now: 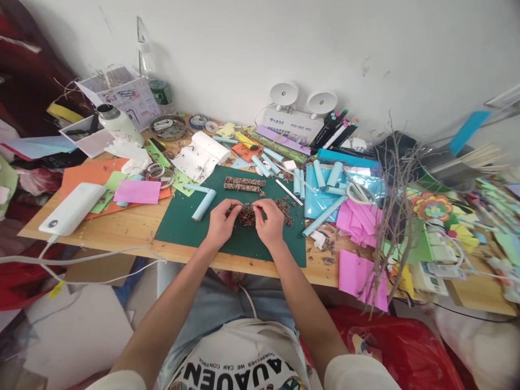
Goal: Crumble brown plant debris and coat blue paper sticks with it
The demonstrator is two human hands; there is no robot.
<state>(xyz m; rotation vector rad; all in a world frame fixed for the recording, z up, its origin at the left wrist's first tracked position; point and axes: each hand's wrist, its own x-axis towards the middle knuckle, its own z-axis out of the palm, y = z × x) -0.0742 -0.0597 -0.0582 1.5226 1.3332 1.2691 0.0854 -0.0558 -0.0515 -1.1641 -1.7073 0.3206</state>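
My left hand (223,221) and my right hand (270,221) are close together over a dark green cutting mat (182,227). With thumb and fingers pinched, both are at opposite ends of a brown crumbly clump (247,215). Exactly what sits between the fingertips is partly hidden. Loose brown crumbs (284,211) lie beside my right hand. Behind the hands, rolls coated in similar brown crumbs (244,184) rest side by side. A light-blue paper roll (204,205) lies on the mat left of my left hand, a thinner one touching its top.
More blue paper rolls (320,174), scissors (359,192) and pink paper (357,222) crowd the right, beside upright dry twigs (392,206). A white power bank (72,210) with a cable lies at left near an open bottle (119,123). A two-headed lamp (292,122) stands by the wall.
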